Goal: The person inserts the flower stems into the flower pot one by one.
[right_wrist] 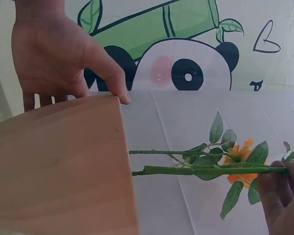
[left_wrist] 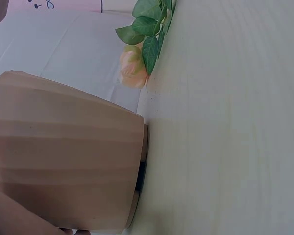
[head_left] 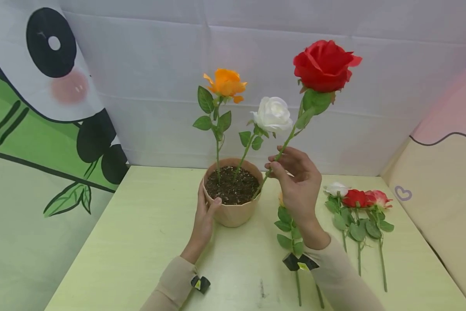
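Observation:
My left hand (head_left: 203,219) holds the side of a tan flower pot (head_left: 234,215), its thumb at the rim. Dark soil (head_left: 233,185) fills the pot. An orange rose (head_left: 226,83) and a white rose (head_left: 272,115) stand in it. My right hand (head_left: 300,185) pinches the green stem of a large red rose (head_left: 324,67) between thumb and fingers. This rose leans up to the right, its bloom above the others. Its lower stem is over the pot's right side; in the right wrist view the thick stem (right_wrist: 171,170) seems to end just above the rim.
Beneath my right forearm lie leafy stems (head_left: 291,233), partly hidden; a peach rose (left_wrist: 133,67) shows beyond the pot in the left wrist view. Further right on the table lie a white rose (head_left: 337,188), a red rose (head_left: 355,198) and a pink one (head_left: 379,198). A pale cloth wall (head_left: 159,86) stands behind.

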`<action>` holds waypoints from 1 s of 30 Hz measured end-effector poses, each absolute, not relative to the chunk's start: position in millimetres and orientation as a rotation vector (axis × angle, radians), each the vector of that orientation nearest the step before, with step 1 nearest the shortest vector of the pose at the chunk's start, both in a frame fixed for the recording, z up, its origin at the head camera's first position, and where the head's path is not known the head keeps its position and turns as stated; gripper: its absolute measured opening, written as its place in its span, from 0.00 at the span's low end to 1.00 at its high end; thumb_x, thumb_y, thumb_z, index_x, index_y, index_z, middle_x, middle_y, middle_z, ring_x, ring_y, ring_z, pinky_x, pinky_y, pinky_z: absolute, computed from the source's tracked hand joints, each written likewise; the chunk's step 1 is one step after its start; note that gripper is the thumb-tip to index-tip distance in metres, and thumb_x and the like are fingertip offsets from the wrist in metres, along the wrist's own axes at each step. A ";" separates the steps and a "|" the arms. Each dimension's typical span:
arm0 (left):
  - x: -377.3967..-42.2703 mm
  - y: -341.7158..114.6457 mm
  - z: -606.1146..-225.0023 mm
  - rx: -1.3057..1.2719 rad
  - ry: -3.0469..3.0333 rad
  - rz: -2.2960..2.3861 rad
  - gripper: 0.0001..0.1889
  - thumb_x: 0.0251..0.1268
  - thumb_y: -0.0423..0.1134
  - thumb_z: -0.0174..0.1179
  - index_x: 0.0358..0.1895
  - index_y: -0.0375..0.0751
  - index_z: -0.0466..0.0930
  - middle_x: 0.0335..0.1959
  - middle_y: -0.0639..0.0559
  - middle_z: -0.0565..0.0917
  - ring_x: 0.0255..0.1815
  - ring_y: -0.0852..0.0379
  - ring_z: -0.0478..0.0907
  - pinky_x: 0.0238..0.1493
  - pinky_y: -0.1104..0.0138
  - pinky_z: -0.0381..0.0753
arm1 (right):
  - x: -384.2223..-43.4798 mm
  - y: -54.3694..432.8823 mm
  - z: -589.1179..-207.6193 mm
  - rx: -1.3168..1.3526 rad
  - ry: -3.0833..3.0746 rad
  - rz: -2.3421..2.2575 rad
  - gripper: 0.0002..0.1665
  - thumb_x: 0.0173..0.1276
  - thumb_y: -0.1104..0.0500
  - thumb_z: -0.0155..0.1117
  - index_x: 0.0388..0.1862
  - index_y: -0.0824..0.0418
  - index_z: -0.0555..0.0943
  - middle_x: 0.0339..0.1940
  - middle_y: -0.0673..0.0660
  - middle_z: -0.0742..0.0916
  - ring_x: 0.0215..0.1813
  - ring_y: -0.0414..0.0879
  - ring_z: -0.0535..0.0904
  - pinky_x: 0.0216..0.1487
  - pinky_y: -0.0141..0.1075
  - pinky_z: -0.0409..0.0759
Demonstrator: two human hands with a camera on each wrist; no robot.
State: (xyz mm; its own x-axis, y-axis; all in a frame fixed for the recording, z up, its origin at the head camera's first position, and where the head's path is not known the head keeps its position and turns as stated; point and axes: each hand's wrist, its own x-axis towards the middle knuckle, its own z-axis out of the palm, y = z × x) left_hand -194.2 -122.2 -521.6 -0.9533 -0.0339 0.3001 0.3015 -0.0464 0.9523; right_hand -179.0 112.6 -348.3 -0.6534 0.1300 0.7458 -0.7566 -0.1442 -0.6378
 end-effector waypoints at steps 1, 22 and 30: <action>-200.1 -124.1 -531.5 -0.284 -1.987 -2.104 0.46 0.85 0.51 0.58 0.94 0.62 0.38 0.95 0.49 0.40 0.93 0.41 0.41 0.88 0.40 0.49 | -180.7 109.9 -349.4 0.721 -1.521 1.847 0.21 0.76 0.71 0.73 0.60 0.84 0.79 0.44 0.48 0.94 0.44 0.42 0.93 0.42 0.36 0.92; -229.3 -133.6 -582.9 -0.282 -1.972 -2.153 0.46 0.85 0.53 0.63 0.92 0.78 0.40 0.94 0.61 0.41 0.92 0.47 0.48 0.87 0.47 0.56 | -214.9 77.3 -381.9 0.610 -1.669 1.747 0.15 0.71 0.79 0.72 0.55 0.78 0.86 0.43 0.75 0.91 0.43 0.39 0.92 0.44 0.34 0.92; -208.4 -129.1 -547.8 -0.278 -2.062 -2.065 0.47 0.88 0.52 0.56 0.94 0.63 0.34 0.94 0.45 0.36 0.93 0.35 0.43 0.87 0.42 0.56 | -229.6 76.1 -384.2 0.620 -1.728 1.743 0.15 0.73 0.77 0.72 0.57 0.78 0.86 0.45 0.74 0.91 0.44 0.38 0.91 0.43 0.43 0.93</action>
